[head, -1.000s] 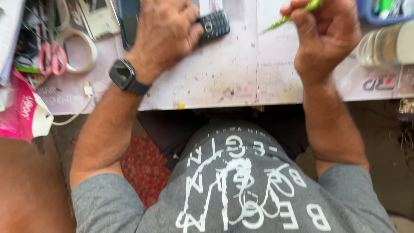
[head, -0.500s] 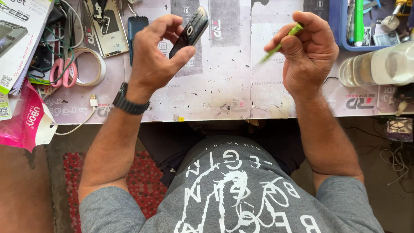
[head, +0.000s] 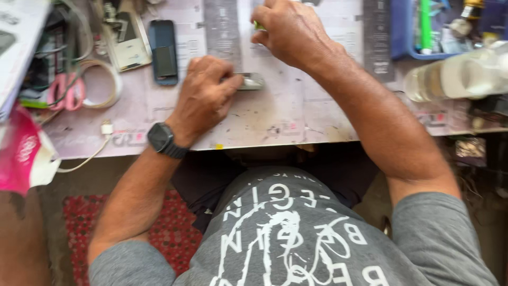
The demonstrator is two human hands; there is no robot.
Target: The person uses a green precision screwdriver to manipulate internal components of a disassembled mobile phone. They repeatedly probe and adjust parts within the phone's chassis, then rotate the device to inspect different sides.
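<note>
A small silver-grey phone (head: 250, 81) is pinned flat on the bench (head: 317, 119) in the upper middle of the frame, held down by the left hand (head: 203, 98). The grip of that hand is closed on the phone's left end, the fingers curled over it, so that only the right end of the phone is seen. A dark watch (head: 161, 139) is worn on the left wrist.

The right hand (head: 288, 32) is placed just above and to the right of the phone, near the top edge of the frame. Its grip is clamped on a thin green tool (head: 259, 25), of which only a short bit is shown at the left of the knuckles. Whether the tool's tip touches the phone cannot be told, since the tip is hidden by the hand.

To the left of the left hand, a dark blue phone (head: 163, 51) is laid face up on the bench, and beside it a pale, opened device (head: 127, 39). Further left, a roll of tape (head: 100, 85) and pink-handled scissors (head: 63, 90) are seen. A white cable (head: 90, 153) is hung over the near edge of the bench. At the upper right, a blue tray (head: 407, 50) and a clear plastic bottle (head: 455, 77) lying on its side are found.
</note>
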